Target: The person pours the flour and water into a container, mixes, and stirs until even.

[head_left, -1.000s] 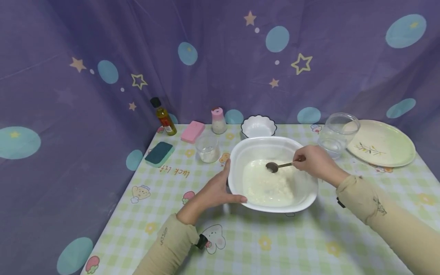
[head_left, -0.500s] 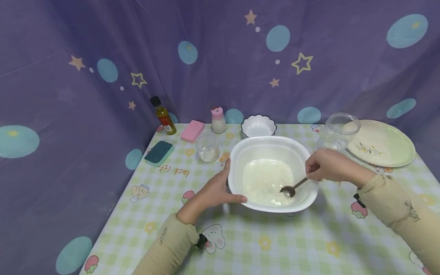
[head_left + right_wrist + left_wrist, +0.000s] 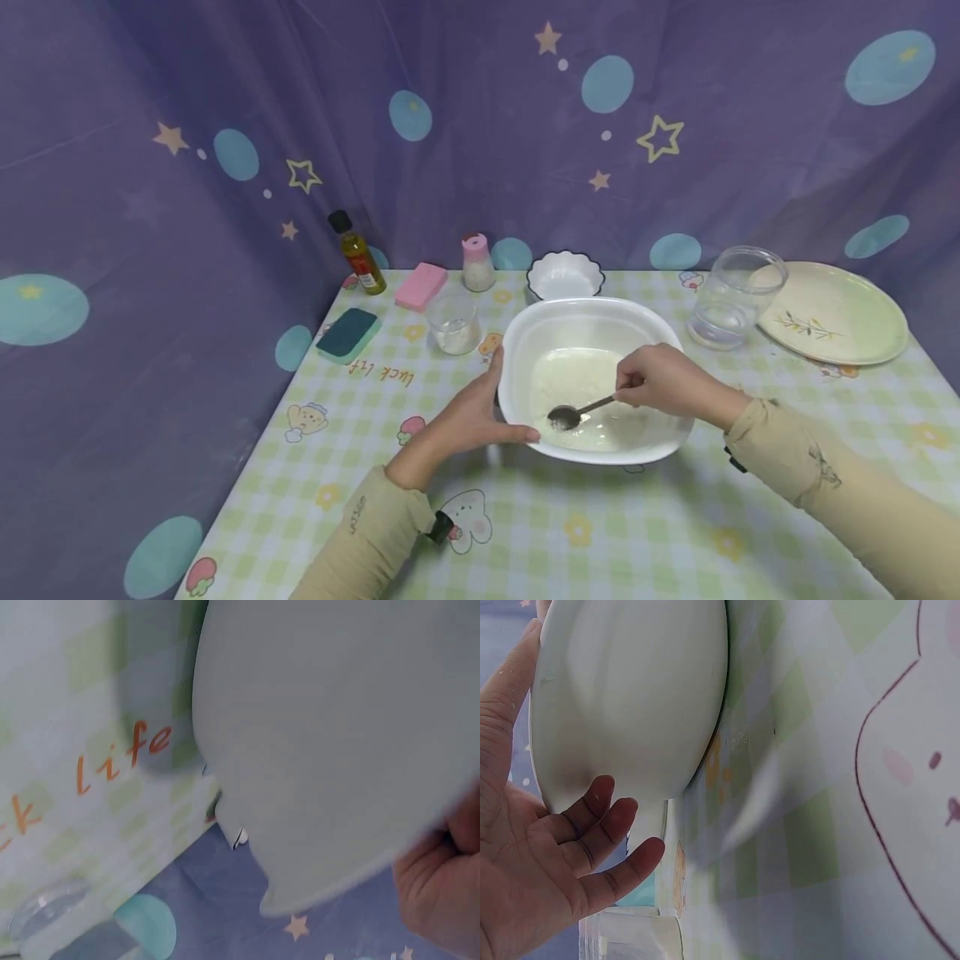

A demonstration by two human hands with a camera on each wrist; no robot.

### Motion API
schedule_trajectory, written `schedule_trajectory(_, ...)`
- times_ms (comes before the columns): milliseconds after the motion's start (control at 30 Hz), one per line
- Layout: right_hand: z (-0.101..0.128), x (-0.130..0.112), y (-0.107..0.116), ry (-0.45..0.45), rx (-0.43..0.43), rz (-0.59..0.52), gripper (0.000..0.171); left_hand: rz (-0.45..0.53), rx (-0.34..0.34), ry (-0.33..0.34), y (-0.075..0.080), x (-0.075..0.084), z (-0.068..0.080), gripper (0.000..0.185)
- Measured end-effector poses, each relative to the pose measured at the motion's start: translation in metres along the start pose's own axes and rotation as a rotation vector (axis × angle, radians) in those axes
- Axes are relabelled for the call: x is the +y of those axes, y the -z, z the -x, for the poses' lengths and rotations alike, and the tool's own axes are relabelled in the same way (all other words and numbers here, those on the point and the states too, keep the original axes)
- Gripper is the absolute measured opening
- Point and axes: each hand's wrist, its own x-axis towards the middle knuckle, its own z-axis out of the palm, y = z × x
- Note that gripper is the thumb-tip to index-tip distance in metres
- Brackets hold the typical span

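A white basin [image 3: 600, 321] stands on the checked tablecloth with a pale, wet, milky mixture [image 3: 573, 375] in its bottom. My left hand [image 3: 468, 417] holds the basin at its left side, thumb along the near rim. In the left wrist view, fingers [image 3: 604, 832] bend against the outer wall. My right hand [image 3: 663, 379] pinches the handle of a dark spoon [image 3: 564, 417], whose bowl sits in the mixture at the near left. The basin's wall [image 3: 330, 750] fills most of the right wrist view and hides the spoon there.
Behind the basin is a white scalloped bowl [image 3: 565, 277]. To its left stand a clear cup [image 3: 454, 329], a pink-topped shaker [image 3: 477, 265], an oil bottle [image 3: 360, 260], a pink sponge [image 3: 422, 287] and a green sponge [image 3: 348, 336]. A clear container [image 3: 723, 308] and an oval plate [image 3: 847, 308] lie right.
My right hand has moved the spoon from above the mixture to the basin's right side, then leftward across it to the near left. The left hand and basin stay put.
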Motion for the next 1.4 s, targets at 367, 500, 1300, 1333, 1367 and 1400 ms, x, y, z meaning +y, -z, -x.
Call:
schedule_trajectory(367, -0.023, 0.009, -0.014, -0.070, 0.240, 0.112, 0.019, 0.013, -0.005, -0.007, 0.001, 0.001, 0.002, 0.136)
schedule_trajectory(500, -0.022, 0.016, -0.007, -0.120, 0.275, 0.146, 0.018, 0.003, -0.003, -0.003, 0.000, 0.001, 0.001, 0.136)
schedule_trajectory(1300, 0.022, 0.022, 0.051, -0.199, -0.052, 0.116, 0.018, 0.003, 0.003, -0.013, 0.000, 0.000, -0.001, 0.136)
schedule_trajectory(1333, 0.023, 0.023, 0.051, -0.193, -0.079, 0.097, 0.018, 0.002, 0.001, -0.011, 0.000, 0.000, -0.001, 0.136)
schedule_trajectory(1367, 0.024, 0.023, 0.052, -0.187, -0.104, 0.081, 0.019, 0.001, 0.000, -0.008, 0.000, 0.000, -0.001, 0.136)
schedule_trajectory(1400, 0.024, 0.023, 0.051, -0.178, -0.126, 0.065, 0.019, 0.002, 0.000, -0.009, 0.000, 0.000, -0.001, 0.136)
